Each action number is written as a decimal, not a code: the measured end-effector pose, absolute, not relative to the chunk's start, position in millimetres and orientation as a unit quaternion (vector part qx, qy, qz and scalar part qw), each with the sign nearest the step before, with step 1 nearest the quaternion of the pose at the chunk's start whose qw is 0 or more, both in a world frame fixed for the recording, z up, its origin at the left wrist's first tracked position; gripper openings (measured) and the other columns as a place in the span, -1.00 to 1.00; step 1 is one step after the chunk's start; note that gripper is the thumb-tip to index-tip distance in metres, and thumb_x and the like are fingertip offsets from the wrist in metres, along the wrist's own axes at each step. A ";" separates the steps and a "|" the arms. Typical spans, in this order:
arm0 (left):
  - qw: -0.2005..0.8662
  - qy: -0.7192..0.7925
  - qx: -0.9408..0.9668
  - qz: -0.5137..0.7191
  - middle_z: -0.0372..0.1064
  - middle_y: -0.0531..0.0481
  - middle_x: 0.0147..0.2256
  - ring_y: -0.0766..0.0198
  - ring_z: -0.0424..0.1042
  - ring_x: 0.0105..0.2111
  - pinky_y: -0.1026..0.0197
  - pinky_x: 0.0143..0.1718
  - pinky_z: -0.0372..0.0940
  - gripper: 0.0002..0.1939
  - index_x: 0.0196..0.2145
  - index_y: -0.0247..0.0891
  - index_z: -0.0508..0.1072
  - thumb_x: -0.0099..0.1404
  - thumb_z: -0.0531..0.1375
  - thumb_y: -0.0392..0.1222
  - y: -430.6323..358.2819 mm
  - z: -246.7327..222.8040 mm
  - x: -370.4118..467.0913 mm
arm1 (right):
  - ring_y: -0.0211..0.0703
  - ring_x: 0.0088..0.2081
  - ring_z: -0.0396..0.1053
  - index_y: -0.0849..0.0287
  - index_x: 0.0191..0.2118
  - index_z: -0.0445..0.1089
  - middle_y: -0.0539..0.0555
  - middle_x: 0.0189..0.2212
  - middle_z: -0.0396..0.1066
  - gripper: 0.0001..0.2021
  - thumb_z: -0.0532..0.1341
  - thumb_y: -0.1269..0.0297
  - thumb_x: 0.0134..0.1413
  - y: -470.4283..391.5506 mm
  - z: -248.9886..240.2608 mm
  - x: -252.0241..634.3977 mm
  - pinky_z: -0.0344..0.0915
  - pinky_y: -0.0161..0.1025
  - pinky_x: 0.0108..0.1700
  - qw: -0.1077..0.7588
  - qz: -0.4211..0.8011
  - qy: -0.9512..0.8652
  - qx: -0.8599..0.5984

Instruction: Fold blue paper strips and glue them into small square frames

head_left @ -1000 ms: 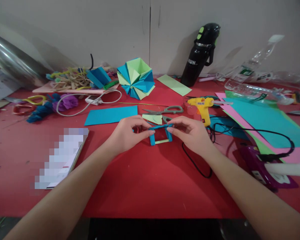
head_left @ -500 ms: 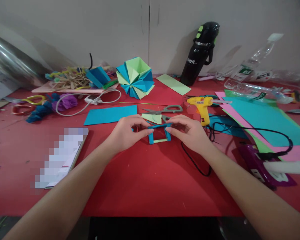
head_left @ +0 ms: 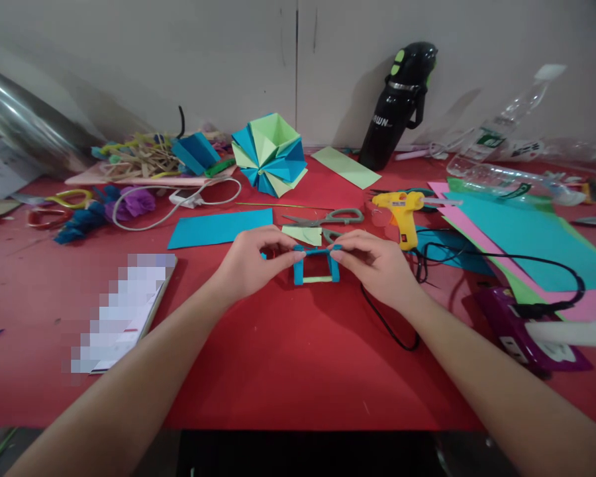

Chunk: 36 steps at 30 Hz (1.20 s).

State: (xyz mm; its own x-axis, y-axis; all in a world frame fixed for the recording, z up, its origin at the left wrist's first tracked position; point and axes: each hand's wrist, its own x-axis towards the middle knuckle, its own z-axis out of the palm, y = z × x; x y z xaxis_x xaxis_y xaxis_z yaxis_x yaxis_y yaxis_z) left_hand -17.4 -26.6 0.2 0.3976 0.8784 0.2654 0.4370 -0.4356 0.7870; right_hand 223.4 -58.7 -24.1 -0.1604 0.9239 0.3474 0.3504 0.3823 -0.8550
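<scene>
Paper frame: a little square made of blue strips, with a pale green bar at the bottom. The paper frame (head_left: 317,279) is above the middle of the table (head_left: 298,377), well back from the near edge. I can't tell if its bottom touches the table.
Left hand: the left hand (head_left: 251,265) has its fingers pinched on the top left corner of the paper frame.
Right hand: the right hand (head_left: 380,268) has its fingers pinched on the top right corner.
Just past the hands: grey scissors (head_left: 345,216) and a pale green scrap (head_left: 302,235). A blue paper sheet (head_left: 223,226) lies to their left.
Glue gun: the yellow glue gun (head_left: 401,205) lies past the right hand, its tip pointing to the table's right side.
Far edge: a blue and green paper ball (head_left: 271,156) near the middle, a black bottle (head_left: 390,109) to its right, and lots of thin sticks (head_left: 142,159) to the left.
Right side: big paper sheets (head_left: 521,238) in blue, green and pink. Nearer the near edge is a shiny purple thing (head_left: 521,331).
Left side: a flat thing with a blurred top (head_left: 124,318) sits by the left arm. Purple crinkly paper (head_left: 135,203) is farther back.
</scene>
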 end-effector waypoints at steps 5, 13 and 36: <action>0.429 0.436 0.702 0.364 0.47 0.01 -0.44 0.34 0.38 -0.49 0.27 -0.49 0.30 -0.77 -0.40 -0.25 0.56 0.18 0.39 -0.03 -28.6 6.7 -18.9 | -0.14 -0.27 0.39 0.11 -0.34 0.55 0.04 -0.34 0.46 -0.80 0.37 0.08 0.13 -64.1 -10.3 224.2 0.36 -0.18 -0.19 0.451 0.412 -0.636 -0.472; 0.505 0.426 0.666 0.346 0.46 0.04 -0.51 0.38 0.34 -0.54 0.30 -0.54 0.27 -0.82 -0.49 -0.23 0.56 0.14 0.42 -0.11 -32.9 16.9 -18.3 | -0.24 -0.37 0.28 0.14 -0.38 0.57 -0.01 -0.43 0.37 -0.76 0.41 0.05 0.06 -68.4 -4.7 224.8 0.29 -0.23 -0.26 0.433 0.496 -0.588 -0.470; 0.347 0.383 0.784 0.345 0.50 -0.02 -0.39 0.32 0.41 -0.42 0.24 -0.42 0.29 -0.88 -0.37 -0.21 0.63 0.25 0.37 -0.12 -28.1 5.6 -23.9 | -0.07 -0.18 0.48 0.06 -0.32 0.58 0.06 -0.24 0.56 -0.86 0.34 0.14 0.18 -64.7 -10.9 227.4 0.43 -0.10 -0.08 0.417 0.349 -0.704 -0.456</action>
